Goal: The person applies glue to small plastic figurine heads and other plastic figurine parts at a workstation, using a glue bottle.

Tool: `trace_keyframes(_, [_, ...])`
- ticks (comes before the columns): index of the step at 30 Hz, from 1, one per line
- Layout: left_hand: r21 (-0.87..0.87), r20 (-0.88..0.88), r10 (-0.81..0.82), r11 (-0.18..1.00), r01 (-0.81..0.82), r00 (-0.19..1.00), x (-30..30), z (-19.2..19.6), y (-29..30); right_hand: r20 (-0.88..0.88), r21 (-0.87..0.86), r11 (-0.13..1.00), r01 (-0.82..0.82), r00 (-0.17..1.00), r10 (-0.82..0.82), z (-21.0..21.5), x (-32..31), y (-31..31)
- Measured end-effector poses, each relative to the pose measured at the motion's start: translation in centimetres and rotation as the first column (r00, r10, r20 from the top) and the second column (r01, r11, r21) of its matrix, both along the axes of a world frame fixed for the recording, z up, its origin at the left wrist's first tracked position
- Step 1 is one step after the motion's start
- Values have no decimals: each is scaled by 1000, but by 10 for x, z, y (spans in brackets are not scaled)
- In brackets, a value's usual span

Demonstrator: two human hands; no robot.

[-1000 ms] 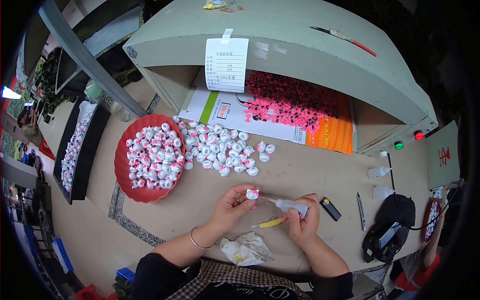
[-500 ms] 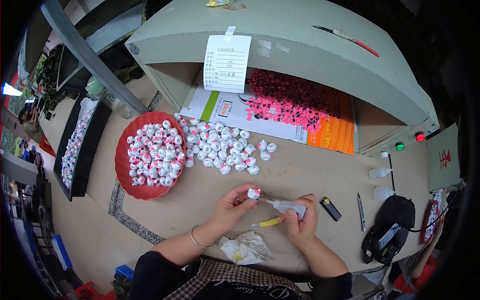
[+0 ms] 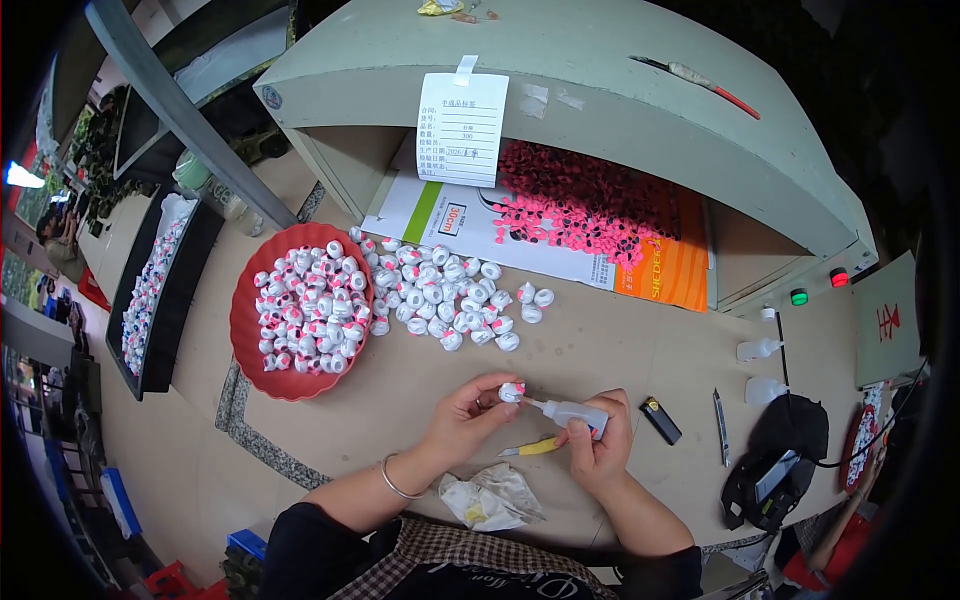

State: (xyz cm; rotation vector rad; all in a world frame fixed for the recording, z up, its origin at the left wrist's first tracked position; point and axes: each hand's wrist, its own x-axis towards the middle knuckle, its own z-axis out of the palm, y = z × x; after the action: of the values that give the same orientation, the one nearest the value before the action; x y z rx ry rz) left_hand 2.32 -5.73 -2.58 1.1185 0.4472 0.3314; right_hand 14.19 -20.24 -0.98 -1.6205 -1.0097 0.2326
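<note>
Between the fingertips of my left hand (image 3: 466, 416) is a small white rounded piece (image 3: 511, 392) with pink and dark marks. My right hand (image 3: 603, 452) is closed round a small translucent squeeze bottle (image 3: 574, 416). Its thin nozzle points left and its tip is at the lower right side of the piece; whether it touches, I cannot tell. Below the bottle lies a yellow-handled tool (image 3: 538, 446) with a pointed tip. A crumpled whitish cloth (image 3: 490, 498) is near my wrists. Similar white pieces (image 3: 440, 292) lie loose beyond my left hand, beside a red scalloped bowl (image 3: 242, 335) full of them.
A grey shelf (image 3: 600, 85) spans the back, with pink and black small parts (image 3: 570, 225) on a printed sheet beneath. To the right are a black lighter (image 3: 661, 421), a slim knife (image 3: 721, 428), small bottles (image 3: 766, 389) and a black bag (image 3: 785, 450). A black tray (image 3: 160, 375) stands left.
The white piece has turned in my left fingers, so its pink mark shows higher and a dark mark appears. My right hand and the bottle have barely moved.
</note>
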Motion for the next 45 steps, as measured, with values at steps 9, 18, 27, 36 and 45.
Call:
trace_keyframes(9, [16,-1,-14,1000,14,1000,-1,3,1,-152,53,998,43,988,-35,2,-4,2])
trace_keyframes(18, [34,-53,15,999,-13,998,-2,0,3,30,-19,999,46,999,-45,4,-3,-1])
trace_keyframes(27, [77,-21,12,997,-10,1000,3,2,2,-244,70,994,84,968,-64,9,0,-2])
trace_keyframes(36, [17,5,-16,1000,16,1000,-3,1,2,-643,-40,991,126,756,-122,37,49,10])
trace_keyframes(45, [-29,-8,-2,1000,2,1000,-2,2,2,464,-398,820,412,861,-208,3,145,66])
